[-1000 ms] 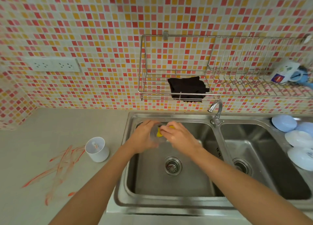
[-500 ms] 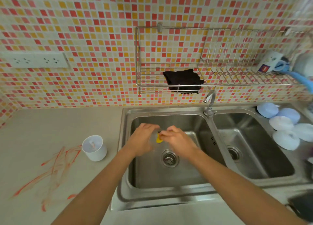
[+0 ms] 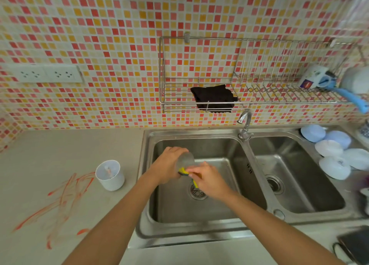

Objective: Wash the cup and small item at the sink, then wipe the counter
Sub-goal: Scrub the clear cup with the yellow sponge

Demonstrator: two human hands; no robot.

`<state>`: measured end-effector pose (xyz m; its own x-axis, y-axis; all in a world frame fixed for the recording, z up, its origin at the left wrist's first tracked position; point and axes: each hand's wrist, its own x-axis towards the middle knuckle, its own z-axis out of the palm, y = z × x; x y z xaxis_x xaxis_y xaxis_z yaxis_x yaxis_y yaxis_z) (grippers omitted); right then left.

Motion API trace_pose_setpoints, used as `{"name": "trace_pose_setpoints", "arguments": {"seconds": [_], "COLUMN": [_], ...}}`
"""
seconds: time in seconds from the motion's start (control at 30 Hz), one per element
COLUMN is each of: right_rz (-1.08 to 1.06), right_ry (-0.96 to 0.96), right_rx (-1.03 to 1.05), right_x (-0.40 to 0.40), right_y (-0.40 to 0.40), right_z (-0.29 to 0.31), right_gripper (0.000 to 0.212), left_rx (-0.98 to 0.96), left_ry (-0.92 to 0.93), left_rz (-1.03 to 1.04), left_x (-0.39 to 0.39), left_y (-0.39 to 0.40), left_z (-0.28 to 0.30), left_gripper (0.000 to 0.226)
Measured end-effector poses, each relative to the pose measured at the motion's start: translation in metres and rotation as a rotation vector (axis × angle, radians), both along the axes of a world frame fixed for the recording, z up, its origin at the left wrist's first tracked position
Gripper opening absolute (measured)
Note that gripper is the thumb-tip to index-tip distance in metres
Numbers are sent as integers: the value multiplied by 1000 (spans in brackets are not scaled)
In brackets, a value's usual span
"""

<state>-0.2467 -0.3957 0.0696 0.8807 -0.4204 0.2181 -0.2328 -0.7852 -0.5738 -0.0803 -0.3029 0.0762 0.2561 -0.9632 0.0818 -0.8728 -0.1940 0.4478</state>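
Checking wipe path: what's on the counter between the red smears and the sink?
Head view: only the white cup, standing upright between smears and sink.

No text, label or number is legible anywhere.

Both forearms reach forward, left hand (image 3: 168, 165) and right hand (image 3: 209, 181) close together, fingers curled in grips.

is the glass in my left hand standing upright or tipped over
Tipped. The left hand holds the clear glass on its side over the left sink basin, while the right hand works a yellow sponge at it.
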Motion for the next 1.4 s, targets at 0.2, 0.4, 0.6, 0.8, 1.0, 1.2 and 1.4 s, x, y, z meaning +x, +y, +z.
{"name": "trace_pose_setpoints", "arguments": {"seconds": [0.2,0.4,0.6,0.8,1.0,1.2,1.4], "right_rz": [287,94,-160,114,61,7,-60], "right_ry": [2,0,-47,100,-7,-48,-44], "right_rx": [-812,-565,297,-170,-560,-338,-345], "right_x": [-2,5,5,-6,-12,-12,-5], "right_y": [-52,-61,-42,-73,-75,-57,-70], "right_z": [33,27,37,34,32,22,25], "right_gripper": [35,40,23,27,43,32,27], "left_rx": [30,-73,-54,-1,-55,-59,-61], "left_ry": [24,0,-53,-27,42,2,15], "left_rz": [9,94,134,114,178,207,236], "left_x": [-14,-17,-18,-26,-33,-29,-32], "left_y": [-19,-41,-48,-46,-51,-52,-58], "left_z": [18,47,45,37,47,44,44], "left_gripper": [93,85,83,87,87,85,90]}}
